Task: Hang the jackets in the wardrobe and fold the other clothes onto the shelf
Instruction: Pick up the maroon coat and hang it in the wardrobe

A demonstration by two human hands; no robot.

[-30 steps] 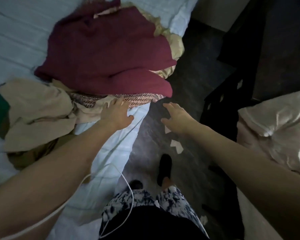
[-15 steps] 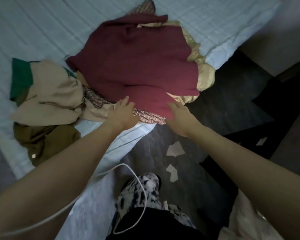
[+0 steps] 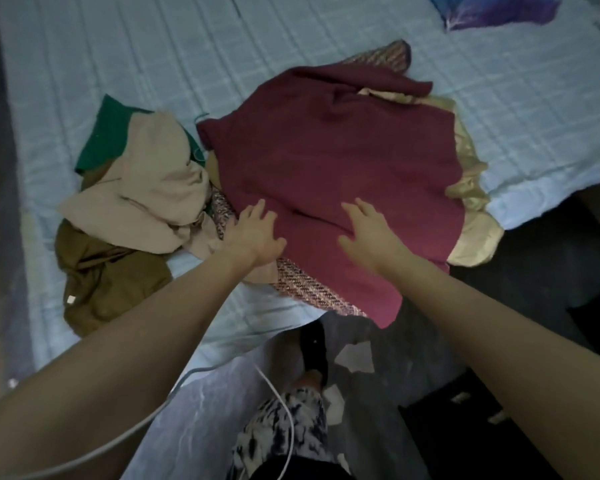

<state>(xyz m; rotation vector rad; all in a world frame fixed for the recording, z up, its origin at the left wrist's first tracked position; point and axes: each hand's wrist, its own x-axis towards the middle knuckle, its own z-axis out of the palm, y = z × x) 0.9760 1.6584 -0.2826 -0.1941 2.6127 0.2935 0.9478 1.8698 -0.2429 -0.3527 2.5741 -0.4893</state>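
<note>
Both the left hand (image 3: 257, 233) and right hand (image 3: 369, 233) are laid open, gripping nothing, on the near hem of the maroon jacket (image 3: 329, 161), which extends away across the bed (image 3: 84, 64)

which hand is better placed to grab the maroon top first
Right, probably. The right hand lies flat on the maroon top; the left hand sits at its edge, partly over the patterned cloth.

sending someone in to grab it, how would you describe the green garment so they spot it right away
Start at the pale blue bed and find the big maroon garment under both hands. Left of it lies a smaller heap; the green garment is at its far edge, half under a beige piece. It is the only green cloth there.
</note>
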